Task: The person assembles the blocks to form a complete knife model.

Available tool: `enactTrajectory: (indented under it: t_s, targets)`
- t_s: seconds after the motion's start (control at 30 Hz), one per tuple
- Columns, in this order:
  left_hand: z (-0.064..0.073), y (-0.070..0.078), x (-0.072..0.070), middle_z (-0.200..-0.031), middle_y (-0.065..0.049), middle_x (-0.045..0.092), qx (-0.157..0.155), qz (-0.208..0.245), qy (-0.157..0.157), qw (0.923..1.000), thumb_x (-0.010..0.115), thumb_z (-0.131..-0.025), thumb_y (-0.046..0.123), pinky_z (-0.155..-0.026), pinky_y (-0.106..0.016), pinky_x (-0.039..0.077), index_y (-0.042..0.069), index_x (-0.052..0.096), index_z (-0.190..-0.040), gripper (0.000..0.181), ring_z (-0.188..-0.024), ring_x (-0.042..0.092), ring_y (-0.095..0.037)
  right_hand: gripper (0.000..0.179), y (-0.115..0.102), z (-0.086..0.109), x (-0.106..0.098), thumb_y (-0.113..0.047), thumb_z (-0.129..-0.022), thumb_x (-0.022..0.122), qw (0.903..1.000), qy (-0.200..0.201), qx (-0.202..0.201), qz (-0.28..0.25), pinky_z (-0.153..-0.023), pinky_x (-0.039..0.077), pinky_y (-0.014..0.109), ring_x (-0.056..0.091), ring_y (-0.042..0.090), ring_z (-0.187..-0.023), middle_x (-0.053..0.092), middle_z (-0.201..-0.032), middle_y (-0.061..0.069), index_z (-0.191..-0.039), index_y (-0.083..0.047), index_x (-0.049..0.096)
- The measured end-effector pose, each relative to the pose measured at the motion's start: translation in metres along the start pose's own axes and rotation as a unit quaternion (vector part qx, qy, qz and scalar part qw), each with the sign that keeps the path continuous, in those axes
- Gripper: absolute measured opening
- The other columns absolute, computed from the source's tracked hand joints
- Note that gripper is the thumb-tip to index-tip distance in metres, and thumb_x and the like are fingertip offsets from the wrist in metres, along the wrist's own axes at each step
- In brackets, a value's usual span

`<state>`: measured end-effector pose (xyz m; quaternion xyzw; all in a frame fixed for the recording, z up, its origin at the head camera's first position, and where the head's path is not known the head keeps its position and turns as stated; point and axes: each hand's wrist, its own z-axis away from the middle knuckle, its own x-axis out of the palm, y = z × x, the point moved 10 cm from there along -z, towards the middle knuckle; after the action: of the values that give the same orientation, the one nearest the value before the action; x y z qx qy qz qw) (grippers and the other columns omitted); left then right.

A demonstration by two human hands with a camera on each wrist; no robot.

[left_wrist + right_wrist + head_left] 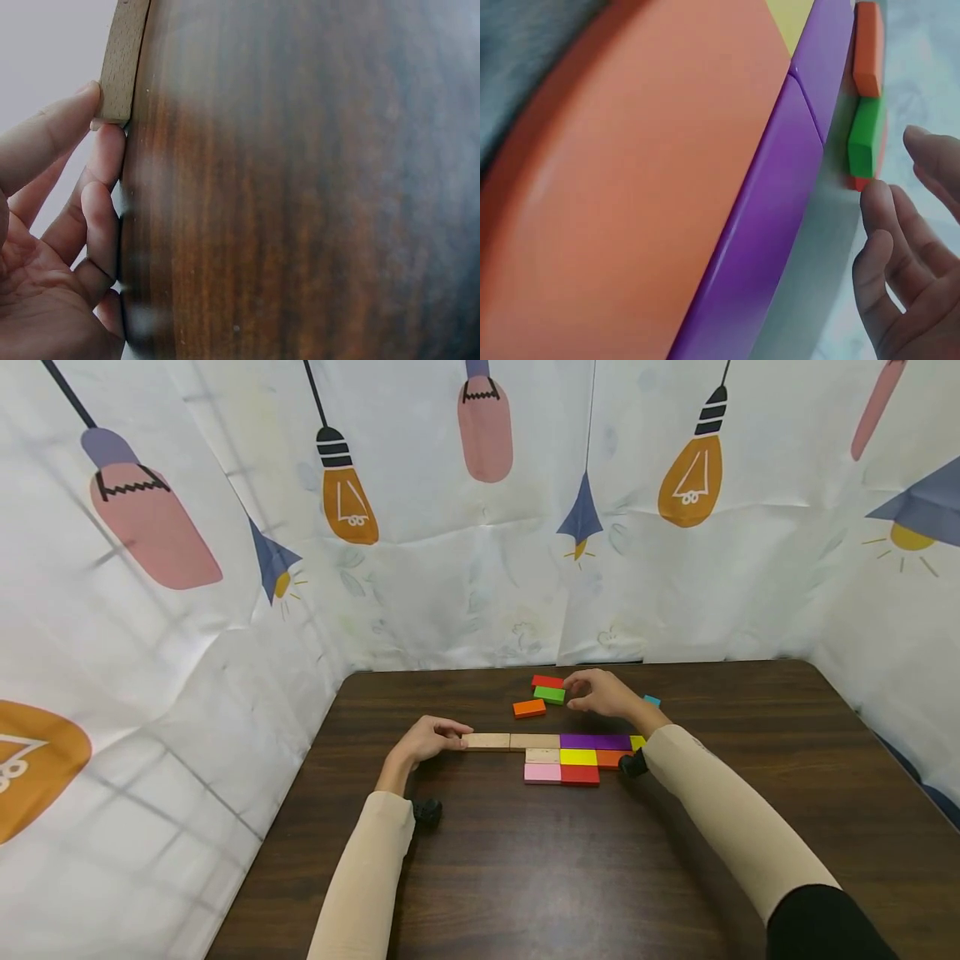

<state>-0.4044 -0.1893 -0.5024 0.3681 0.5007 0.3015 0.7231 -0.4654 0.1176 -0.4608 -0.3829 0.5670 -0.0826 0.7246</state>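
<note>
At the left end of a row of blocks, my left hand (429,739) pinches the end of a plain wooden block (486,742) between thumb and fingers. In the left wrist view the thumb lies along one side of that block (122,67). Beyond the row, my right hand (600,692) reaches over the table with thumb and fingers apart, holding nothing. Its fingertips are right by a red block (546,681) and a green block (550,695). An orange block (529,709) lies just in front of these; the right wrist view shows the green block (865,139) beside the hand.
A second plain block (535,742) and purple blocks (596,742) continue the row. Below them sit yellow (578,757), orange (613,759), pink (542,773) and red (580,775) blocks, side by side. Behind the right wrist a blue block (652,700) shows partly. A printed curtain (465,610) hangs behind the dark table (510,877).
</note>
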Motion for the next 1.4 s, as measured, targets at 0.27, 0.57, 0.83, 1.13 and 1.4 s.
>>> enactTrajectory:
  t_s: [0.27, 0.57, 0.83, 1.13, 1.4]
  targets:
    - [0.002, 0.001, -0.001, -0.093, -0.004, 0.072, -0.003, 0.002, -0.001, 1.0, 0.077, -0.093, 0.017, -0.094, -0.04, 0.049, 0.016, 0.078, -0.119, 0.026, -0.092, 0.064, -0.022, 0.038, 0.003, -0.019, 0.006, -0.015, -0.096, 0.073, 0.9999, -0.002, 0.012, 0.007, -0.098, 0.051, 0.051, 0.064, 0.035, -0.109, 0.063, -0.131, 0.023, -0.132, -0.007, 0.066]
    - [0.002, 0.002, 0.0, -0.092, -0.004, 0.073, 0.002, 0.006, -0.005, 1.0, 0.076, -0.094, 0.016, -0.099, -0.046, 0.05, 0.015, 0.078, -0.12, 0.026, -0.091, 0.066, -0.021, 0.036, 0.009, -0.035, 0.012, -0.013, -0.095, 0.074, 0.9993, -0.009, 0.032, 0.017, -0.099, 0.049, 0.05, 0.068, 0.029, -0.092, 0.064, -0.128, 0.025, -0.129, -0.007, 0.067]
    - [0.001, 0.001, 0.001, -0.093, -0.003, 0.073, 0.003, 0.001, -0.003, 1.0, 0.076, -0.094, 0.016, -0.094, -0.04, 0.05, 0.016, 0.078, -0.119, 0.026, -0.09, 0.065, -0.021, 0.031, 0.006, -0.035, 0.013, -0.011, -0.094, 0.075, 0.9987, 0.001, 0.03, 0.041, -0.091, 0.052, 0.047, 0.063, 0.035, -0.106, 0.067, -0.121, 0.021, -0.125, -0.008, 0.069]
    - [0.002, 0.003, 0.001, -0.092, -0.003, 0.073, 0.007, -0.001, -0.003, 1.0, 0.075, -0.094, 0.017, -0.097, -0.043, 0.05, 0.016, 0.078, -0.12, 0.026, -0.09, 0.066, -0.021, 0.03, 0.013, -0.026, 0.008, -0.011, -0.092, 0.075, 0.997, -0.025, 0.019, 0.071, -0.095, 0.052, 0.049, 0.069, 0.021, -0.083, 0.069, -0.122, 0.019, -0.122, -0.011, 0.071]
    - [0.002, 0.002, 0.0, -0.093, -0.003, 0.072, 0.003, -0.001, 0.0, 1.0, 0.076, -0.094, 0.018, -0.091, -0.038, 0.049, 0.016, 0.078, -0.119, 0.026, -0.09, 0.063, -0.02, 0.03, 0.013, -0.003, -0.004, -0.01, -0.094, 0.072, 0.9962, -0.023, 0.009, 0.084, -0.08, 0.056, 0.039, 0.067, 0.013, -0.07, 0.068, -0.125, 0.019, -0.124, -0.011, 0.071]
